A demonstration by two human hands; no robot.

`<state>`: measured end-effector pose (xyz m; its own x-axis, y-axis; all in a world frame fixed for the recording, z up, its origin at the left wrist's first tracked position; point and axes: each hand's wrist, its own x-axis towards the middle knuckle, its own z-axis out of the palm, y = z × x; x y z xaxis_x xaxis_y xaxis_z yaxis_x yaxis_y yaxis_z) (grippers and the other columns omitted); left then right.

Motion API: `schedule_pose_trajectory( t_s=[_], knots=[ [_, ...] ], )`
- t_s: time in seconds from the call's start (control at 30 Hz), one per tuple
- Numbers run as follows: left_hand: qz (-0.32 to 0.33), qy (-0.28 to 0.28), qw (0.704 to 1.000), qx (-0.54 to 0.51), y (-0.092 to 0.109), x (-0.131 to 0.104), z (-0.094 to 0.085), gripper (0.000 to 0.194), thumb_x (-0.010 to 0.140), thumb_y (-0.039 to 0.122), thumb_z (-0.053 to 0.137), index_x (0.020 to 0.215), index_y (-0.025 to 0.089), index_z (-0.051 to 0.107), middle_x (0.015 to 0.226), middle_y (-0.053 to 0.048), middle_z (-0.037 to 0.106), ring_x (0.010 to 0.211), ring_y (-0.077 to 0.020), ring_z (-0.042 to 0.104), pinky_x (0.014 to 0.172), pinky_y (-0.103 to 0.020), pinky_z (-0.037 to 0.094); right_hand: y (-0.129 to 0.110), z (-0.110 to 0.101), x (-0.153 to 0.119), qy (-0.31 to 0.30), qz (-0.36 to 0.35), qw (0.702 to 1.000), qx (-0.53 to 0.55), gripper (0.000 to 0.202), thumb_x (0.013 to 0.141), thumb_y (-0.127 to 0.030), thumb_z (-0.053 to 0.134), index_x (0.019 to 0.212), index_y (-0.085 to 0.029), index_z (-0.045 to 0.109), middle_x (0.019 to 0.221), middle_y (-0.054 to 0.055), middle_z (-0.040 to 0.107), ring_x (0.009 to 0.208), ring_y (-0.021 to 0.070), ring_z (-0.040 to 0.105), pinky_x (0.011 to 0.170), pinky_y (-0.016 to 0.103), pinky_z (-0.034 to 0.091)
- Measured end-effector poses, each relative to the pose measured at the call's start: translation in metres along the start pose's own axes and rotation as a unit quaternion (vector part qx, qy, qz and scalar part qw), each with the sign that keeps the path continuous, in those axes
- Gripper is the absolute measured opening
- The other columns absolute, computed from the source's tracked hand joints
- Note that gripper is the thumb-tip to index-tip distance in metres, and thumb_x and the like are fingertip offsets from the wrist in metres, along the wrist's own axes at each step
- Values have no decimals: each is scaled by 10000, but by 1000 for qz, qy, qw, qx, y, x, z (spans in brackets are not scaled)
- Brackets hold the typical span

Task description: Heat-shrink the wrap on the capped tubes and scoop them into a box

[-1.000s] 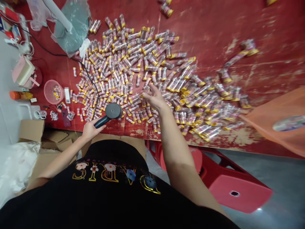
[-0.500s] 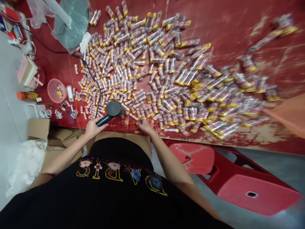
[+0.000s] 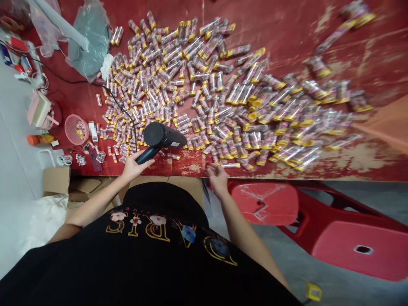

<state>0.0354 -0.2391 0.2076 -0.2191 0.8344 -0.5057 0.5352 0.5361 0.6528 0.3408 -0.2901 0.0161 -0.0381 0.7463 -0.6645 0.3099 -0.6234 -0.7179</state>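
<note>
My left hand (image 3: 135,166) is wrapped round the handle of a black hair dryer (image 3: 164,136). Its barrel lies level above the front of the table, with the nozzle end to the right, over small clear tubes (image 3: 194,142) with yellow ends and printed labels. My right hand (image 3: 218,176) is at the table's front edge, fingers loosely curled and apart, with nothing visible in them. Just beyond its fingertips lies a single tube (image 3: 230,165). A few more tubes (image 3: 172,156) lie below the dryer, partly hidden by it.
Several tubes cover the red table (image 3: 280,34). A dark cord (image 3: 126,111) runs across them. To the left are a pink basket (image 3: 76,129), a phone (image 3: 95,160) and a mug (image 3: 64,160). Red stools (image 3: 264,204) stand at the front right; a cardboard box (image 3: 56,180) is at the left.
The hair dryer has swung so its barrel shows lengthwise, pointing right. My right hand has moved right, away from the tubes near the dryer, and its fingers have loosened. The view has shifted slightly.
</note>
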Motion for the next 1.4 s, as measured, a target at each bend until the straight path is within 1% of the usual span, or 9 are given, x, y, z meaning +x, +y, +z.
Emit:
schedule_pose_trajectory(
  t_s=[0.33, 0.53, 0.73, 0.83, 0.93, 1.03, 1.1, 1.2, 1.4],
  knots=[
    [160, -56, 986, 10, 43, 34, -6, 556, 755, 488, 810, 1174, 132, 724, 1075, -77, 772, 968, -226, 728, 915, -356, 562, -3, 15, -42, -4, 106, 988, 115, 392, 962, -407, 615, 1283, -184, 589, 1282, 106, 603, 1094, 226, 623, 910, 439, 572],
    [200, -41, 979, 5, 45, 43, -6, 553, 725, 523, 820, 1111, 135, 745, 1050, -81, 774, 956, -232, 720, 887, -342, 555, -12, 86, -51, -35, 192, 948, 251, 238, 941, -286, 647, 1117, -135, 594, 962, 47, 671, 813, 160, 681, 741, 352, 615],
    [233, -25, 972, 26, 58, 43, 0, 575, 693, 530, 838, 1099, 130, 759, 1022, -79, 778, 946, -245, 716, 890, -352, 561, -47, 148, 15, 18, 156, 914, 375, 363, 788, -131, 683, 1070, -209, 469, 887, 8, 649, 825, 161, 707, 818, 386, 630],
    [215, -19, 976, 35, 60, 41, 7, 547, 694, 513, 840, 1076, 128, 766, 1032, -94, 778, 948, -252, 721, 900, -366, 565, -53, 131, 34, 68, 113, 918, 373, 398, 796, -175, 623, 1159, -212, 464, 1012, 40, 645, 947, 166, 688, 917, 414, 594],
    [179, -13, 983, 43, 59, 40, 18, 561, 689, 498, 840, 1094, 116, 762, 1024, -107, 777, 932, -260, 729, 889, -380, 570, -42, 89, 30, 115, 74, 934, 330, 435, 822, -210, 568, 1250, -166, 498, 1270, 153, 591, 1212, 237, 587, 1089, 518, 465],
    [148, -4, 988, 48, 63, 40, 32, 578, 675, 488, 849, 1109, 117, 759, 1034, -106, 777, 922, -257, 733, 891, -384, 573, -28, 43, 28, 218, -9, 971, 101, 534, 910, -308, 516, 1417, -149, 470, 1593, 202, 296, 1509, 320, 221, 1217, 603, 211],
    [129, 1, 991, 48, 68, 38, 38, 563, 676, 489, 848, 1095, 122, 762, 1012, -96, 780, 893, -247, 734, 859, -372, 586, -22, 22, 39, 265, -53, 956, -116, 597, 964, -402, 457, 1501, -145, 417, 1661, 193, 136, 1543, 379, 29, 1207, 659, 129],
    [113, 9, 992, 51, 77, 36, 45, 538, 673, 491, 850, 1067, 132, 770, 972, -82, 782, 854, -236, 733, 807, -353, 602, -27, 10, 68, 262, -66, 926, -263, 660, 995, -453, 387, 1563, -123, 326, 1663, 222, 99, 1529, 440, -32, 1167, 712, 131],
    [75, 18, 996, 47, 87, 45, 54, 555, 651, 495, 865, 1060, 131, 771, 889, -62, 770, 772, -216, 717, 740, -330, 602, -74, 14, 132, 243, -83, 928, -271, 681, 1001, -375, 347, 1616, -148, 164, 1672, 218, 100, 1540, 410, -5, 1125, 781, 86]
  ],
)
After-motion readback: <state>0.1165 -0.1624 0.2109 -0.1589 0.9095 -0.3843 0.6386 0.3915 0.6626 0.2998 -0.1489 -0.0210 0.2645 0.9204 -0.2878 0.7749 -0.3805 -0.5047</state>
